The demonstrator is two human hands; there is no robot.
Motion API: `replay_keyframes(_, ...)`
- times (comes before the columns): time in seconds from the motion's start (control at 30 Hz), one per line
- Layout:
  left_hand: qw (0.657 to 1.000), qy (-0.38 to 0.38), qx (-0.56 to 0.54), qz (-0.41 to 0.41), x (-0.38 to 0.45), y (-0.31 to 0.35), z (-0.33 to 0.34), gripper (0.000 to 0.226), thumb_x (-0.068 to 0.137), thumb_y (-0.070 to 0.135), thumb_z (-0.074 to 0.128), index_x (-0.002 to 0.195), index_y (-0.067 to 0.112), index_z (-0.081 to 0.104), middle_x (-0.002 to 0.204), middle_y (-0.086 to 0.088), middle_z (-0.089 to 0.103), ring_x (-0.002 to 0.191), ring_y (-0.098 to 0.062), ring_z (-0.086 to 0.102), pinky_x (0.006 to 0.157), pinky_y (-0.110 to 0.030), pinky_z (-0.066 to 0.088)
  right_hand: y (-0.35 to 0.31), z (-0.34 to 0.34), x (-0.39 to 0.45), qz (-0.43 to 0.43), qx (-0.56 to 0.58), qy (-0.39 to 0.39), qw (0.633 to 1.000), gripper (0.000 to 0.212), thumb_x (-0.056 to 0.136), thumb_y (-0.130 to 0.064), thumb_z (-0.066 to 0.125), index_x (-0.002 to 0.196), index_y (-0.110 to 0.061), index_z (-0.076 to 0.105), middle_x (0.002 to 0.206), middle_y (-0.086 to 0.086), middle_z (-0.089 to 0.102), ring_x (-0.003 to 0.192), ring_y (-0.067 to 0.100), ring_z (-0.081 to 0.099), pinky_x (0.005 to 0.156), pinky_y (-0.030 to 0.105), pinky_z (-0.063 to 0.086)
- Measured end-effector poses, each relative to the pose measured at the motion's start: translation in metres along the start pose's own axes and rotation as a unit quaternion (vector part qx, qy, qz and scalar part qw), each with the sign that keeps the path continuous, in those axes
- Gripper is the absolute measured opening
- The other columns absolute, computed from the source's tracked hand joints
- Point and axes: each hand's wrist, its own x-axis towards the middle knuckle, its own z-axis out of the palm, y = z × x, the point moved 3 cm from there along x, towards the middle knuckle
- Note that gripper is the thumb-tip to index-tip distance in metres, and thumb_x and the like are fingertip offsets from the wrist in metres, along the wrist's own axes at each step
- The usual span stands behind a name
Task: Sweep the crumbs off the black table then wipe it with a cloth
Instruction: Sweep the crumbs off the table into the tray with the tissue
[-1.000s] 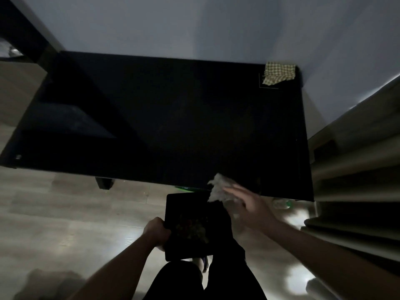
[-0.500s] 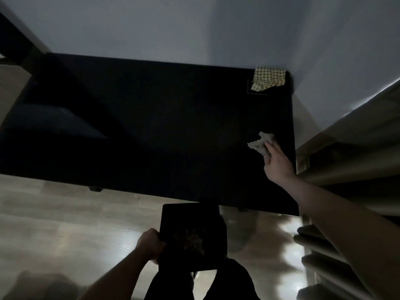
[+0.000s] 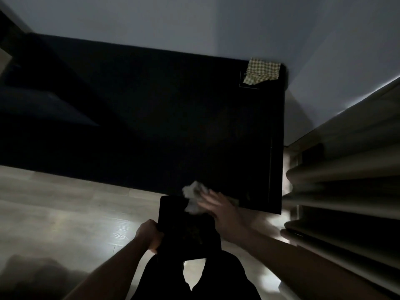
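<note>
Still on the sweeping step, by the look of it, not the wiping one. Lower left of the middle: left hand [image 3: 150, 236] curled tight round the left edge of a dark tray [image 3: 173, 215], held just under the near edge of the table [image 3: 151, 118], which fills the middle of the frame. A little right, at the lower middle: a pale wad [image 3: 192, 197], maybe paper, right at that near edge and over the top corner of the tray. Just right of that: right hand [image 3: 218, 207], blurred, fingers on the wad; cannot tell if gripping it or just pushing with flat fingers. Something speckled on the tray, likely crumbs, but too dark to be sure. Crumbs on the table too hard to see. Far off in the upper right corner of the table: the cloth [image 3: 262, 71], checked, lying flat, not touched. Next, probably: finish pushing crumbs into the tray, keep the tray snug under the edge so nothing drops, then put tray and wad down and reach up right for the cloth.
</note>
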Motion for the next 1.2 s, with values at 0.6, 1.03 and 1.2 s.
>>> replay_keyframes(0.6, 0.999, 0.007, -0.044, -0.019, -0.002, 0.013, 0.011, 0.025, 0.085, 0.009, 0.057, 0.060, 0.015, 0.057, 0.043, 0.002, 0.058, 0.047, -0.011, 0.065, 0.037, -0.015, 0.039, 0.134, -0.194, 0.025, 0.288, -0.077, 0.201, 0.933, 0.061, 0.102, -0.006, 0.044, 0.160, -0.019, 0.032, 0.171, 0.000, 0.016, 0.154, 0.025, 0.024, 0.115, 0.035, 0.031)
replay_keyframes(1.03, 0.997, -0.016, -0.078, -0.019, -0.002, 0.016, 0.012, 0.013, 0.079, 0.016, 0.058, 0.070, 0.012, 0.068, 0.071, -0.008, 0.071, 0.085, -0.029, 0.078, 0.065, -0.028, 0.056, -0.011, 0.000, -0.015, -0.020, 0.011, 0.054, 0.998, 0.045, 0.105, -0.029, 0.040, 0.147, -0.019, 0.055, 0.157, 0.000, 0.045, 0.150, 0.022, 0.038, 0.125, 0.021, 0.009)
replay_keyframes(1.2, 0.996, -0.003, -0.080, -0.026, 0.002, 0.010, 0.012, 0.018, 0.081, 0.017, 0.061, 0.090, 0.010, 0.075, 0.089, -0.011, 0.078, 0.087, -0.028, 0.077, 0.070, -0.029, 0.061, -0.030, 0.009, -0.026, -0.053, 0.085, -0.024, 0.995, 0.047, 0.103, -0.017, 0.044, 0.147, -0.026, 0.054, 0.156, -0.021, 0.039, 0.148, -0.012, 0.025, 0.122, 0.023, 0.028)
